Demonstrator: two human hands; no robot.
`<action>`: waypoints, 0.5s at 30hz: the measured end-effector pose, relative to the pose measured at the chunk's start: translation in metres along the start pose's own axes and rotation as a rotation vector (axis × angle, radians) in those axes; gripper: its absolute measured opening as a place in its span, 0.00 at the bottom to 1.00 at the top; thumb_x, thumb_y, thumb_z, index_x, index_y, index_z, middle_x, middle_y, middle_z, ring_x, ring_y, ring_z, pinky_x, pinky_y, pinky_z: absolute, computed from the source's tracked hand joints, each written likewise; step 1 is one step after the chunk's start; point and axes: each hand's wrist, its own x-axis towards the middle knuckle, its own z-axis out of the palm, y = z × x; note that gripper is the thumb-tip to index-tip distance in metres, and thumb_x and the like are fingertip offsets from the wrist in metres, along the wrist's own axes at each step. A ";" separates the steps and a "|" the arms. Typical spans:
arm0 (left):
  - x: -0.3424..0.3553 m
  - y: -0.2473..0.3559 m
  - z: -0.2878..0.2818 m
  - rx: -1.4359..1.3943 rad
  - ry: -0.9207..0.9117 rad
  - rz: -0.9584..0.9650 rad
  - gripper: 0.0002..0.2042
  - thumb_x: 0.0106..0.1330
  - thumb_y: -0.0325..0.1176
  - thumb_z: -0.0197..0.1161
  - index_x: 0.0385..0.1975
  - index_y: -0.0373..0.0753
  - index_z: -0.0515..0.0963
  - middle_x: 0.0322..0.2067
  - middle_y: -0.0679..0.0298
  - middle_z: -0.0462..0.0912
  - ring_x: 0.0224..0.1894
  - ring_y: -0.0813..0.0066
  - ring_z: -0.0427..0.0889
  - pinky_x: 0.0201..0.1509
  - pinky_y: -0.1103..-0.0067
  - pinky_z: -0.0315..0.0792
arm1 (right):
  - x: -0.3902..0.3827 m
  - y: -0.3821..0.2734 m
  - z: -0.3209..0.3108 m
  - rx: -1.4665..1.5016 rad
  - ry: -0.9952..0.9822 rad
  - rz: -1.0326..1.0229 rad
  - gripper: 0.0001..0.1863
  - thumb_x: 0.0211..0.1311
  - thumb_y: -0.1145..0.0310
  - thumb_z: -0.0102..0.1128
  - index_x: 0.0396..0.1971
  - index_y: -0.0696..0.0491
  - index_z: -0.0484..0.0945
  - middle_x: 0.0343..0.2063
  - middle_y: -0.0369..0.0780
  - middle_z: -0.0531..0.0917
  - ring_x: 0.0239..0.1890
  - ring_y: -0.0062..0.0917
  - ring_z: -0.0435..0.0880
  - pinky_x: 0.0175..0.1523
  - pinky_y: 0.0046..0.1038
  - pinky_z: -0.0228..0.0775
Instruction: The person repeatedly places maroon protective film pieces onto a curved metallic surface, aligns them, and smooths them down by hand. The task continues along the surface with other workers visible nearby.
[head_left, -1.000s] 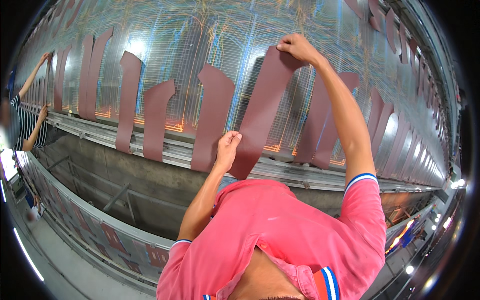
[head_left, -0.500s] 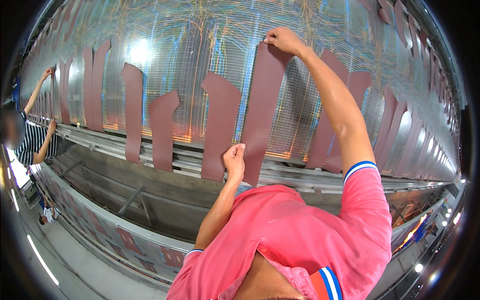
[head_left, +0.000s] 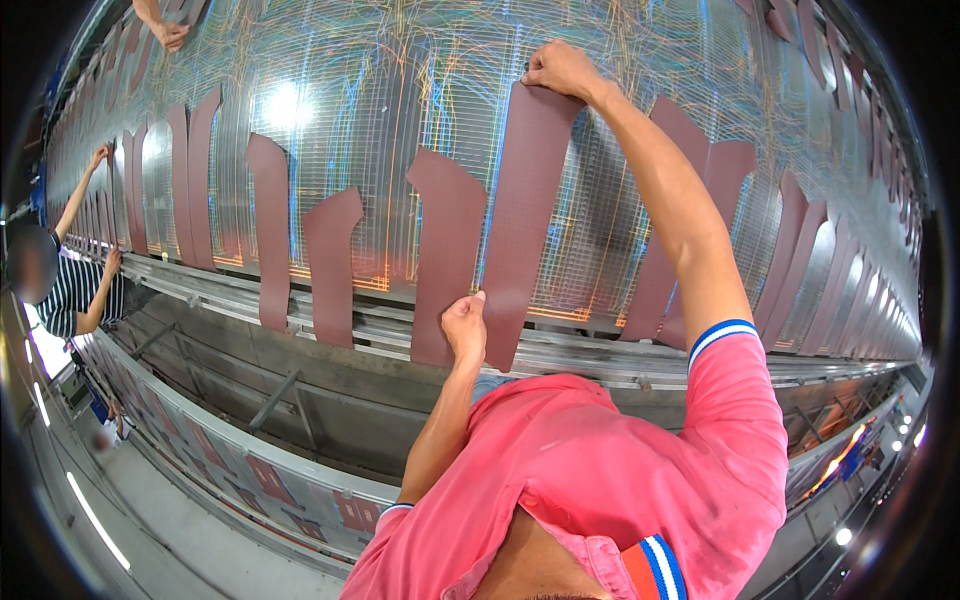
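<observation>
The bare right hand (head_left: 565, 70) is pinching the far end of a long, straight-sided maroon strip of leather-like sheet (head_left: 523, 215), its thumb and fingers clamped on the left part of that end. The bare left hand (head_left: 463, 328) is gripping the strip's left edge closer to the body, thumb and forefinger together on it. With the two hands holding it at well-separated places, the strip is probably being kept straight and under control at both ends. It is lying lengthwise from far to near on a grey metal table printed with coloured lines (head_left: 395, 120), its near end reaching over the silver metal rail (head_left: 590, 352). Those lines, running beside it, are perhaps serving as guides for its angle. Just to its left, a broad maroon piece with a slanted top (head_left: 446, 250) is lying much the same way, likely so spaced to avoid overlap. Farther left, a co-worker in a black-and-white striped top (head_left: 88, 285) is reaching over the table.
</observation>
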 end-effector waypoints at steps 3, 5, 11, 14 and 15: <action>0.001 0.004 0.000 0.030 -0.004 -0.037 0.10 0.64 0.33 0.67 0.29 0.30 0.82 0.21 0.74 0.75 0.24 0.87 0.66 0.27 0.84 0.59 | -0.004 -0.002 0.003 -0.067 0.091 -0.026 0.14 0.55 0.53 0.68 0.31 0.49 0.87 0.33 0.42 0.86 0.39 0.35 0.84 0.48 0.43 0.73; 0.002 0.006 -0.001 0.037 -0.010 -0.061 0.10 0.64 0.32 0.67 0.28 0.30 0.82 0.21 0.74 0.75 0.23 0.87 0.66 0.27 0.84 0.59 | -0.006 -0.005 0.004 -0.095 0.124 -0.030 0.14 0.54 0.53 0.68 0.30 0.50 0.87 0.32 0.42 0.86 0.35 0.34 0.84 0.44 0.38 0.77; 0.006 0.003 -0.001 0.031 -0.020 -0.073 0.09 0.63 0.31 0.67 0.27 0.30 0.81 0.21 0.75 0.74 0.23 0.87 0.65 0.26 0.84 0.58 | 0.003 0.000 0.005 -0.061 0.050 0.006 0.13 0.52 0.53 0.69 0.31 0.46 0.87 0.32 0.41 0.87 0.43 0.38 0.83 0.56 0.51 0.66; 0.007 0.000 0.000 0.048 -0.010 -0.046 0.10 0.63 0.31 0.67 0.25 0.30 0.81 0.18 0.76 0.71 0.22 0.87 0.64 0.25 0.82 0.58 | 0.004 0.003 0.009 -0.066 0.066 0.011 0.13 0.51 0.53 0.69 0.30 0.45 0.87 0.31 0.40 0.87 0.42 0.38 0.83 0.53 0.50 0.69; 0.008 -0.001 -0.001 0.056 -0.011 -0.027 0.12 0.63 0.33 0.67 0.24 0.29 0.81 0.16 0.75 0.70 0.20 0.87 0.63 0.24 0.81 0.58 | 0.006 0.004 0.009 -0.055 0.066 0.019 0.13 0.50 0.53 0.69 0.30 0.45 0.87 0.31 0.41 0.87 0.42 0.38 0.83 0.52 0.49 0.70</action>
